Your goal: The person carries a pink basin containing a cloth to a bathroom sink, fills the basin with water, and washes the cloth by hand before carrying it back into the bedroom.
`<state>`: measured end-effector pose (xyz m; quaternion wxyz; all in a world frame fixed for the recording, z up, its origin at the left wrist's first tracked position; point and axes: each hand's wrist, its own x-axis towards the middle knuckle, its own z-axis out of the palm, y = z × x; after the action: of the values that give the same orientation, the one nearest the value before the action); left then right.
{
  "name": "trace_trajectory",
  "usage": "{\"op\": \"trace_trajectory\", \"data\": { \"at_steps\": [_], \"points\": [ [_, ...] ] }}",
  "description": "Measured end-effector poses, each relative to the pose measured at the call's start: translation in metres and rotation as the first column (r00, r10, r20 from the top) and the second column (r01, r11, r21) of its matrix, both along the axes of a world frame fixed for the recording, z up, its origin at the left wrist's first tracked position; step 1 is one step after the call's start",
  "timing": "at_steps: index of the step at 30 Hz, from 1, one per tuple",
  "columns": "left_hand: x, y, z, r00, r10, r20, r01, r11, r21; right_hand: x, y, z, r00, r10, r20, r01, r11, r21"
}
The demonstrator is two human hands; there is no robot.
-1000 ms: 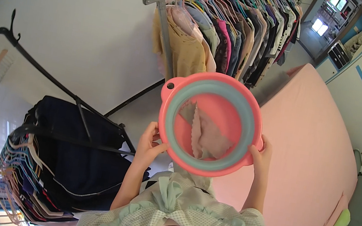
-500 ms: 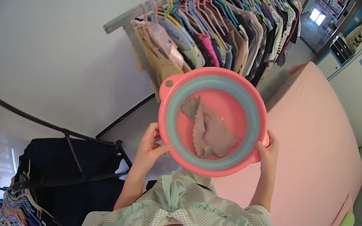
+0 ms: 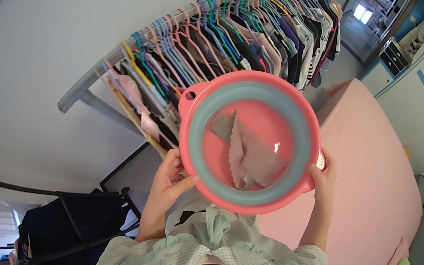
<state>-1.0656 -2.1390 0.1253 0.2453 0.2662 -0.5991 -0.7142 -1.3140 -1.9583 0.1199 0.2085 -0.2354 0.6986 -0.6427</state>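
Observation:
A round pink basin (image 3: 236, 206) with a blue-grey inner band is held up in front of my body. Inside it a greyish-pink cloth (image 3: 260, 160) with a scalloped edge lies folded over on itself, and glints suggest water around it. My left hand (image 3: 170, 177) grips the basin's lower left rim, thumb on top and fingers curled beneath. At the right side my right hand (image 3: 323, 176) grips the rim by the handle, its thumb laid over the edge.
A long rail of clothes on coloured hangers (image 3: 222, 36) runs along the wall ahead. To the right stretches a bed with a pink sheet (image 3: 373, 176). A black metal rack (image 3: 73, 210) with dark clothes stands at lower left. A doorway (image 3: 373, 25) opens at the far right.
My view has shifted, so the clothes rail reaches farther left and the black rack sits lower. The basin, still in both hands, appears slightly larger.

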Motion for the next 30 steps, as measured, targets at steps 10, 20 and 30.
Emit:
{"op": "trace_trajectory", "data": {
  "at_steps": [10,20,30],
  "points": [
    [-0.131,-0.06,-0.004,0.99,-0.139,-0.011,0.138,0.99,-0.025,-0.107,-0.033,0.007,0.991,-0.136,0.013,0.136,0.991,0.014],
    [-0.261,-0.09,-0.009,0.989,-0.141,-0.048,0.14,0.99,-0.025,-0.233,-0.066,-0.001,0.974,-0.223,-0.026,0.222,0.974,-0.038],
    [-0.398,-0.081,-0.011,0.994,-0.069,-0.085,0.074,0.995,0.06,-0.382,-0.06,0.003,0.995,-0.092,-0.046,0.095,0.994,0.06]
  ]
}}
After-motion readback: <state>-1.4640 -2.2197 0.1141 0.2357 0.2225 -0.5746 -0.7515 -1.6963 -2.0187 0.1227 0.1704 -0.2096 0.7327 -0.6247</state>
